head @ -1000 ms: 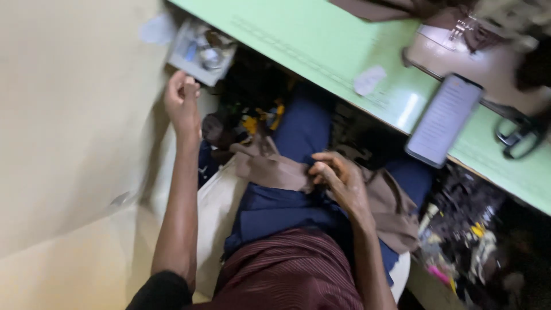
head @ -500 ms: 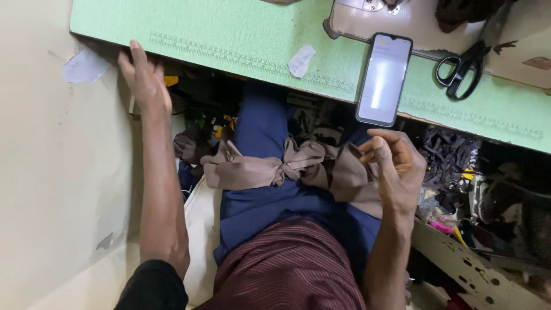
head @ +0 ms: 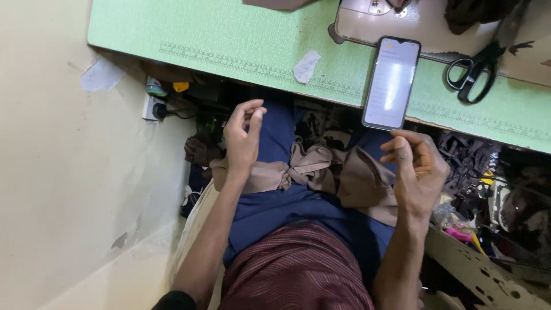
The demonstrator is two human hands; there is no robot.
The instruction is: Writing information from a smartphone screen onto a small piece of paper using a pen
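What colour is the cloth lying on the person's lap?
The cloth is light brown, a taupe shade, seen in the head view.

**Open gap above the lap, cluttered sides**

Free room is left between the left hand (head: 244,138) and right hand (head: 418,166), above the brown cloth (head: 321,172). Upward passage is blocked by the counter (head: 229,40) edge; an overhanging phone (head: 392,82) and scissors (head: 475,72) crowd the right.

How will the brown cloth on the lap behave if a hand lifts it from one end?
The brown cloth lies bunched in soft folds across the lap, so it would probably sag and hang limp. It looks thin, likely light. Both the left hand and right hand hover above it.
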